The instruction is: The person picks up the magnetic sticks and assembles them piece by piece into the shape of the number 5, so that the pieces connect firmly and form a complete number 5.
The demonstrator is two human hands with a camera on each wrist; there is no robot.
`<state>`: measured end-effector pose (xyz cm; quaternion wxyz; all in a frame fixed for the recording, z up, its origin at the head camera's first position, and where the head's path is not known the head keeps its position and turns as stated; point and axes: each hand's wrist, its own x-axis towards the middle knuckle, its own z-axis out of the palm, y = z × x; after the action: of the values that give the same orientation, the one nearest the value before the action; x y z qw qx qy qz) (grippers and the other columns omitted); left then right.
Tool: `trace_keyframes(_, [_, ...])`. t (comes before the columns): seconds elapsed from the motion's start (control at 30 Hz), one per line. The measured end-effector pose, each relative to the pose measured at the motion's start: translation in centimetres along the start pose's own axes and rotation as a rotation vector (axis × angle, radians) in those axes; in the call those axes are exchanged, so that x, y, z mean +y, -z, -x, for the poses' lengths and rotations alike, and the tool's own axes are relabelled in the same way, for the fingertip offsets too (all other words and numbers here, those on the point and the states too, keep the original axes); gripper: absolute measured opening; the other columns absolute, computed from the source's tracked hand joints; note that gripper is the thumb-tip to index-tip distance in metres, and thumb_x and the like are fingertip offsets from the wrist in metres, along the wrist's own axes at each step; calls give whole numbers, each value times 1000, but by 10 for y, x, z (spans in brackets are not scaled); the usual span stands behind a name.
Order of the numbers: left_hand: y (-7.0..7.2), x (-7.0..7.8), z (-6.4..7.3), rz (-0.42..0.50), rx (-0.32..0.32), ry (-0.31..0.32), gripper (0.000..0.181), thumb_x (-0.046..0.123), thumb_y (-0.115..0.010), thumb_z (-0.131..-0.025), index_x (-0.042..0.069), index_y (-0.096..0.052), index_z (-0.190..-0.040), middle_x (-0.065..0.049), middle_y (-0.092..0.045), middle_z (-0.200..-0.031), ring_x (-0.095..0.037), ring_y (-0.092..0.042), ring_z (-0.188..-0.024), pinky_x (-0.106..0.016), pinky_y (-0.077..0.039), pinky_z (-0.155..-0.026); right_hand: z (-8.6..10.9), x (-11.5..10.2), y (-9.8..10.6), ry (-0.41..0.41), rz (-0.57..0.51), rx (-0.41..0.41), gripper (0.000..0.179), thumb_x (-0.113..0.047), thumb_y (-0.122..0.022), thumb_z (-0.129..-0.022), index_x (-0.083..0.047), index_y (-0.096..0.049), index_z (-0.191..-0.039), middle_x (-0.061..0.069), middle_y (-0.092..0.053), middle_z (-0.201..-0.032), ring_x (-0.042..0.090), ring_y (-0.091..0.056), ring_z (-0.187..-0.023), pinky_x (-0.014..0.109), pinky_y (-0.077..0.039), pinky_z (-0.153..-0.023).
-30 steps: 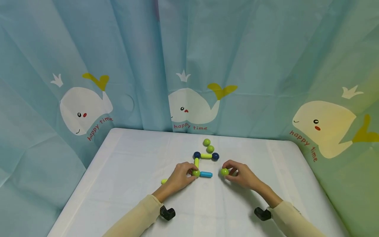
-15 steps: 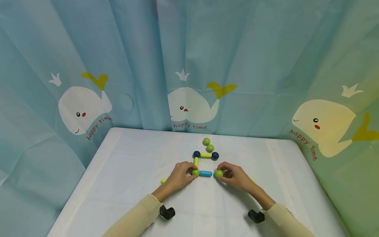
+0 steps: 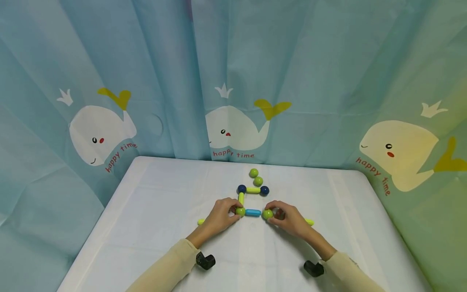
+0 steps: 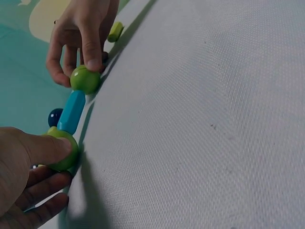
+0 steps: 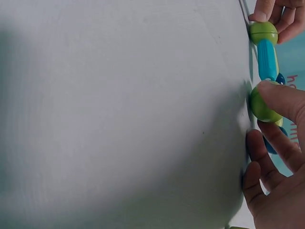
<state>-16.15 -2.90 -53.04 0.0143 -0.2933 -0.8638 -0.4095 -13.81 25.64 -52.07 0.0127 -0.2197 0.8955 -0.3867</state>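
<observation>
With thumb and fingers my left hand (image 3: 221,214) pinches a green ball (image 3: 240,211) low over the white table. A blue rod (image 3: 253,212) extends from that ball toward the right. At its other end my right hand (image 3: 289,217) pinches a second green ball (image 3: 268,214); in the left wrist view this ball (image 4: 86,79) appears to meet the blue rod (image 4: 72,112). From the left-held ball a yellow-green rod (image 3: 241,198) leads back to a dark blue ball (image 3: 242,189). Another yellow-green rod (image 3: 253,190) joins this to a second dark blue ball (image 3: 264,190).
Two loose green balls, the farther one (image 3: 253,173) and the nearer one (image 3: 258,181), lie behind the joined pieces. One yellow-green rod (image 3: 200,222) shows beside my left hand, another (image 3: 309,222) beyond my right. A whale-printed curtain (image 3: 313,81) hangs behind the table (image 3: 153,194).
My right hand has moved left with its green ball, up to the free end of the blue rod. The yellow-green rod behind that hand has come into sight. My left hand stays put.
</observation>
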Motion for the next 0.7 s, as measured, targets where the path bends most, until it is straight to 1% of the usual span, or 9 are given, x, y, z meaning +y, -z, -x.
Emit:
trace_keyframes(0.2, [-1,-3,-1,-3,10,-24,24,4,-82,-86,7,-75,-109,-2,-71,-99,-13,-66,-87,-23,-54,-77,-1,-2,-3,-6,5,-5,34,-5,-83,-85,-14,-70,-116,0,-71,-109,10,-61,-80,29,-54,-71])
trace_keyframes(0.37, [-1,-3,-1,5,23,-43,24,2,-83,-85,6,-75,-107,-3,-71,-98,-13,-66,-86,-24,-55,-77,-2,-3,-3,-18,11,-1,34,-6,-83,-85,-15,-70,-116,-1,-70,-108,10,-60,-79,28,-53,-70])
trace_keyframes(0.47, [-1,-3,-1,12,23,-39,23,2,-83,-85,6,-75,-107,-3,-71,-98,-13,-66,-86,-25,-55,-77,-2,-3,-4,-26,10,3,34,-8,-83,-86,-15,-70,-116,-2,-70,-107,10,-60,-78,28,-53,-69])
trace_keyframes(0.7, [-1,-4,0,9,8,-22,23,4,-82,-87,7,-75,-108,-1,-70,-98,-10,-65,-86,-22,-54,-78,-1,-4,-6,-65,11,14,34,-10,-84,-86,-17,-70,-116,-4,-70,-105,10,-60,-79,27,-52,-69])
